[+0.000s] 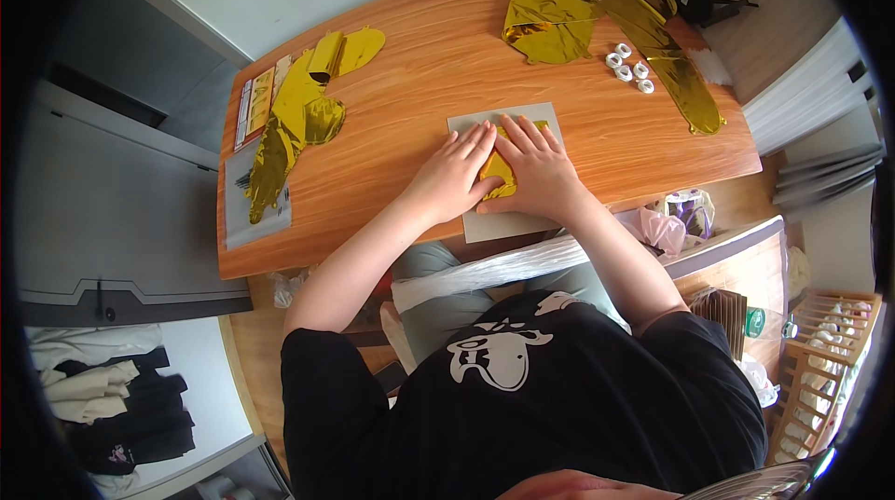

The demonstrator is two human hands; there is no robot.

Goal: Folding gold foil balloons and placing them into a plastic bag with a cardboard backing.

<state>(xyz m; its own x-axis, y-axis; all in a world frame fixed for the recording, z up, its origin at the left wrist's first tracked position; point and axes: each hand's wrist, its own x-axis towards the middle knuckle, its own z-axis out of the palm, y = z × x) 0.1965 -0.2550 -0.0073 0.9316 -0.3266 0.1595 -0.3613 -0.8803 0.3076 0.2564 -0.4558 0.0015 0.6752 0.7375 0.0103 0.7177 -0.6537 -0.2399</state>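
Observation:
Both my hands lie flat on a folded piece of gold foil (501, 174) at the table's front edge. My left hand (454, 178) covers its left side, fingers extended and held close together. From the right, my right hand (541, 172) presses on it with fingers stretched out and slightly spread. The thumbs come close to each other at the near end. Beneath the foil is a grey cardboard sheet (508, 228), which juts past the table edge toward me. Much of the foil is hidden under my palms and fingers.
On the wooden table (410, 99), flat gold foil balloons (296, 118) lie at the left over a clear bag (266, 220) and a printed sheet (252, 113). More gold foil (557, 20) lies at the far right, beside several small white rolls (623, 62). A long white bundle (494, 272) crosses my lap.

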